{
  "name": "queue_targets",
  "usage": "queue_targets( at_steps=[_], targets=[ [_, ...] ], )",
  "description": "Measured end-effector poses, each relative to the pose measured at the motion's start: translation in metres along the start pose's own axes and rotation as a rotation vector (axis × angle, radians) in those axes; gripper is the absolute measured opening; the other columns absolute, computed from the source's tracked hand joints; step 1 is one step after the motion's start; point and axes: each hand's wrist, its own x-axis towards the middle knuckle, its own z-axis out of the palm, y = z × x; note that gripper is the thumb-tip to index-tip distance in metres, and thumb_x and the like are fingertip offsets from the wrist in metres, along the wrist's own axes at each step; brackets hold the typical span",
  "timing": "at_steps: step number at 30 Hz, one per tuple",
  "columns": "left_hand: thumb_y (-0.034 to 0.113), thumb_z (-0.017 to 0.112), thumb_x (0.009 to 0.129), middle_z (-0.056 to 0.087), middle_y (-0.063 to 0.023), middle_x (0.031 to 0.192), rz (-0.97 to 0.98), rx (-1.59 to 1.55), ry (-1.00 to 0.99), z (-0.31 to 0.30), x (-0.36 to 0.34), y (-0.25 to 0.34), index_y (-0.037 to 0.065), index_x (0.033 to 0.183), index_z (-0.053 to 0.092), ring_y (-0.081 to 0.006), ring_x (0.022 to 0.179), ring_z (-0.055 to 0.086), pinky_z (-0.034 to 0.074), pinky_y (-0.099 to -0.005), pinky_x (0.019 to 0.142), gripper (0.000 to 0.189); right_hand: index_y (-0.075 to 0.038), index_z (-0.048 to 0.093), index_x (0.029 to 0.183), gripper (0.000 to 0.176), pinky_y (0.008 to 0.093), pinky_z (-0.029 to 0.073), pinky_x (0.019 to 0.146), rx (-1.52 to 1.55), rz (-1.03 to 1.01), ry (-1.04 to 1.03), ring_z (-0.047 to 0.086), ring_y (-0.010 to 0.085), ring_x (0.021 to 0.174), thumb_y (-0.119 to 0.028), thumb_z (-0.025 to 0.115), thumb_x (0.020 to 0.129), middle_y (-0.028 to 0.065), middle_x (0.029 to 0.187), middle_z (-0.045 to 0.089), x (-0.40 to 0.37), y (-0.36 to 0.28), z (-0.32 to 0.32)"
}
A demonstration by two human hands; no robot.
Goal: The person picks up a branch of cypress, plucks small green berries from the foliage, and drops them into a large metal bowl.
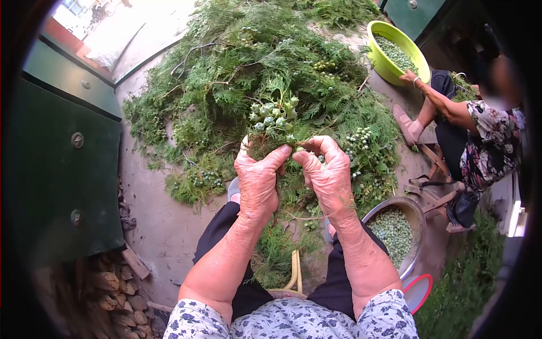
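Observation:
My left hand [257,181] grips the stem end of a green leafy sprig [274,118] that carries a cluster of pale green seed cones. My right hand [326,172] is beside it, fingers curled and pinching at the sprig's base close to the left thumb. Both hands are held over my lap, above dark trousers. A metal bowl [416,212] holding several picked green cones stands on the ground just right of my right forearm.
A big pile of cut green branches [248,62] covers the ground ahead. Another person sits at the right, one hand on a yellow-green bowl [389,65] of cones. A dark green door [56,164] and stacked firewood [107,294] are on the left.

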Motion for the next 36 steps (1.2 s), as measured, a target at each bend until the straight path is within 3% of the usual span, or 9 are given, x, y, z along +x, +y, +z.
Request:
queue_targets(
  at_steps=[2, 6, 7, 11, 15, 21, 26, 30, 36],
  targets=[
    [-0.006, 0.065, 0.074, 0.061, -0.0001, 0.08, -0.02, -0.005, 0.01, 0.0, 0.0, -0.002, 0.005, 0.098, 0.055, -0.0061, 0.058, 0.052, 0.04, -0.0198, 0.049, 0.029, -0.003, 0.057, 0.089, 0.016, 0.0201, 0.037, 0.045, -0.049, 0.039, -0.005, 0.045, 0.0033, 0.051, -0.017, 0.065, 0.085, 0.0023, 0.075, 0.056, -0.001, -0.001, -0.002],
    [-0.005, 0.066, 0.074, 0.062, -0.0005, 0.079, -0.153, -0.039, 0.048, -0.004, 0.002, 0.002, 0.005, 0.098, 0.055, -0.0069, 0.058, 0.052, 0.04, -0.0203, 0.048, 0.028, -0.005, 0.055, 0.088, 0.019, 0.0169, 0.033, 0.038, 0.542, 0.297, -0.044, 0.047, 0.004, 0.05, -0.024, 0.058, 0.089, 0.0003, 0.07, 0.053, -0.001, -0.004, -0.013],
    [-0.004, 0.066, 0.074, 0.062, -0.0008, 0.079, -0.133, -0.043, 0.059, -0.004, 0.003, 0.004, 0.005, 0.097, 0.056, -0.0074, 0.058, 0.053, 0.041, -0.0206, 0.048, 0.027, -0.006, 0.054, 0.088, 0.021, 0.0153, 0.03, 0.034, 0.675, 0.296, 0.008, 0.047, 0.0052, 0.049, -0.027, 0.057, 0.089, 0.0001, 0.07, 0.052, 0.005, 0.0, -0.018],
    [-0.005, 0.067, 0.072, 0.063, -0.0014, 0.076, -0.075, -0.018, 0.008, -0.005, 0.004, 0.011, 0.005, 0.091, 0.058, -0.0082, 0.058, 0.054, 0.041, -0.021, 0.048, 0.023, -0.004, 0.051, 0.097, 0.013, 0.0209, 0.038, 0.042, 0.841, 0.281, 0.002, 0.053, 0.0131, 0.063, -0.015, 0.054, 0.09, 0.0082, 0.085, 0.057, 0.019, -0.009, -0.038],
    [-0.003, 0.066, 0.071, 0.063, -0.0008, 0.075, -0.134, 0.03, -0.068, -0.004, 0.003, 0.014, 0.004, 0.089, 0.06, -0.008, 0.058, 0.053, 0.041, -0.0214, 0.049, 0.021, -0.004, 0.056, 0.095, 0.018, 0.0203, 0.035, 0.041, 0.946, 0.272, -0.096, 0.053, 0.0122, 0.06, -0.021, 0.056, 0.09, 0.0054, 0.08, 0.057, 0.022, -0.003, -0.04],
    [-0.004, 0.066, 0.07, 0.063, 0.0013, 0.081, -0.161, 0.117, -0.233, -0.001, -0.001, 0.014, 0.006, 0.1, 0.059, -0.0059, 0.063, 0.054, 0.041, -0.0204, 0.052, 0.032, -0.002, 0.062, 0.097, 0.031, 0.0183, 0.029, 0.039, 0.272, 0.29, -0.072, 0.045, 0.0019, 0.052, -0.031, 0.064, 0.084, -0.0029, 0.068, 0.053, 0.014, -0.015, -0.028],
    [-0.004, 0.071, 0.068, 0.064, 0.0007, 0.086, -0.203, 0.056, -0.289, 0.001, -0.003, 0.011, 0.007, 0.104, 0.059, -0.0071, 0.067, 0.057, 0.045, -0.0218, 0.055, 0.039, -0.001, 0.064, 0.09, 0.021, 0.0201, 0.039, 0.052, 0.252, 0.278, 0.004, 0.048, 0.004, 0.061, -0.02, 0.066, 0.083, -0.0015, 0.072, 0.058, 0.011, -0.026, -0.014],
    [-0.002, 0.07, 0.073, 0.064, -0.0008, 0.088, -0.268, -0.002, -0.309, 0.001, -0.004, 0.01, 0.004, 0.102, 0.062, -0.0071, 0.068, 0.057, 0.047, -0.0213, 0.058, 0.03, -0.003, 0.062, 0.078, 0.016, 0.0225, 0.035, 0.05, 0.034, 0.287, 0.011, 0.043, 0.0052, 0.057, -0.017, 0.065, 0.084, -0.0049, 0.063, 0.051, 0.009, -0.029, -0.022],
    [0.005, 0.07, 0.076, 0.064, -0.0019, 0.085, -0.35, 0.091, -0.366, -0.008, -0.001, 0.006, 0.003, 0.098, 0.063, -0.0075, 0.068, 0.058, 0.046, -0.0216, 0.057, 0.024, -0.006, 0.062, 0.082, 0.013, 0.0194, 0.034, 0.047, -0.329, -0.245, 0.004, 0.046, 0.0038, 0.058, -0.019, 0.061, 0.086, -0.005, 0.066, 0.052, 0.016, -0.007, -0.026]
  ],
)
